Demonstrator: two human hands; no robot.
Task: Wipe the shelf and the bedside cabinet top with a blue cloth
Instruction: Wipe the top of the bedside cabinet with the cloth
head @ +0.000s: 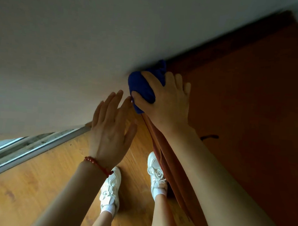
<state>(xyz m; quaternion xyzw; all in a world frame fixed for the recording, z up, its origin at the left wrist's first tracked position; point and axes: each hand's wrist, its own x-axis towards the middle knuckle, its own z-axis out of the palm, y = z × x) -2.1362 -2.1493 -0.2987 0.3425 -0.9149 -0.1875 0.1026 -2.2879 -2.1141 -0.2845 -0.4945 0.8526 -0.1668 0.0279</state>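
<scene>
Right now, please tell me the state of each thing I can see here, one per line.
Blue cloth: bunched, pressed on the reddish-brown wooden top at its corner by the wall.
Right hand: gripping the cloth.
Left hand: open, fingers spread, holding nothing.
Red bead bracelet: worn on the left wrist.
White lace-up shoes: on the feet, laces tied.

Blue cloth [143, 87] partly hidden beneath the right hand [165, 103]; its far end blurs into the wall edge. Cabinet top [244, 88] cut off at the right of the frame. Dark mark [210, 136] on it too small to identify.
</scene>
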